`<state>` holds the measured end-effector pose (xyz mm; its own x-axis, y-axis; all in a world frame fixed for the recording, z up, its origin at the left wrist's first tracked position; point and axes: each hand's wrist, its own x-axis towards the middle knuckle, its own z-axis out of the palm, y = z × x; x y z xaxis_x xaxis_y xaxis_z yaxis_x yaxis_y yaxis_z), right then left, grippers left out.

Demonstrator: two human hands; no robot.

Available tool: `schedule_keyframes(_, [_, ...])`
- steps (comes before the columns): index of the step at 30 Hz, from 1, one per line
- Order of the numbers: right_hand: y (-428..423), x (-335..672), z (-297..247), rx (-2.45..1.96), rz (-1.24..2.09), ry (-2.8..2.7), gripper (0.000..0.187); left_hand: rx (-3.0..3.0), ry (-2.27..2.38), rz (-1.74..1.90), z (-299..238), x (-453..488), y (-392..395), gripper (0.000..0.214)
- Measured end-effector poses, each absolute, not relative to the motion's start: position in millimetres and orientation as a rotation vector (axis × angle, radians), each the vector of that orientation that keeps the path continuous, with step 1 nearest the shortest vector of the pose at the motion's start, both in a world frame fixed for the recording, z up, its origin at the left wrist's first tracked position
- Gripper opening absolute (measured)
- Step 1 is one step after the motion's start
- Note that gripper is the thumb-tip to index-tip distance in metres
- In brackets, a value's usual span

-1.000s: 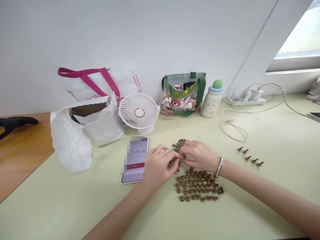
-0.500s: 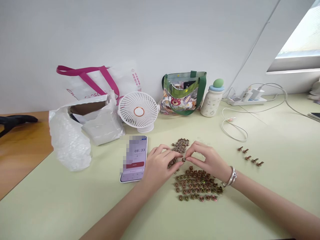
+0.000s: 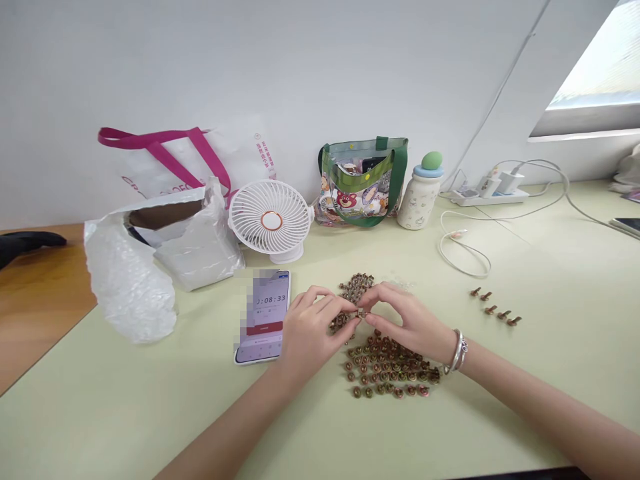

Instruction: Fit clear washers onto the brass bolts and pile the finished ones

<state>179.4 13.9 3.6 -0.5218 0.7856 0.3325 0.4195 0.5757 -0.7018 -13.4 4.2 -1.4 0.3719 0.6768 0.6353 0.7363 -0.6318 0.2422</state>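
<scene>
Over the table, my left hand (image 3: 313, 327) and my right hand (image 3: 407, 322) meet at their fingertips. Both pinch a small brass-coloured screw (image 3: 361, 313) between thumb and fingers; its exact shape is partly covered by the fingertips. Just beyond the fingers lies a heap of small metal pieces (image 3: 356, 287), partly hidden by my hands. Nearer to me, below my right hand, several rows of brass-coloured screws with washers (image 3: 387, 377) stand close together on the table. Farther right, several loose screws (image 3: 490, 310) lie on their sides.
A phone (image 3: 263, 320) showing a timer lies left of my left hand. Behind it stand a white fan (image 3: 271, 220), a bubble-wrap bag (image 3: 130, 287), a green-handled bag (image 3: 363, 183) and a bottle (image 3: 420, 200). A power strip (image 3: 490, 197) with a cable (image 3: 465, 250) lies at the back right.
The view has shifted slightly, moving everything a little to the left. My fingers have turned the small screw between them; both hands stay together at the same place by the heap.
</scene>
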Motion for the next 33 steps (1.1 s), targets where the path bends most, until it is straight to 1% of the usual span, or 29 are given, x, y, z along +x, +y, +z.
schedule_keyframes(2, [13.3,179.2,3.5,-0.998,0.678,-2.216,0.008,-2.520,-1.289,-1.107,-1.6,-13.2,3.9,0.004])
schedule_keyframes(12, [13.2,181.1,1.7,-1.020,0.395,-2.328,0.006,-2.532,-1.263,-1.028,-3.4,-13.7,4.2,0.005])
schedule_keyframes(24, [9.4,176.4,0.0,-0.992,0.242,-2.359,0.002,-2.546,-1.188,-1.010,-5.9,-10.6,3.9,0.002])
schedule_keyframes(33, [6.7,175.2,-2.5,-0.951,0.140,-2.351,0.006,-2.551,-1.210,-1.012,-3.9,-7.1,0.2,0.002])
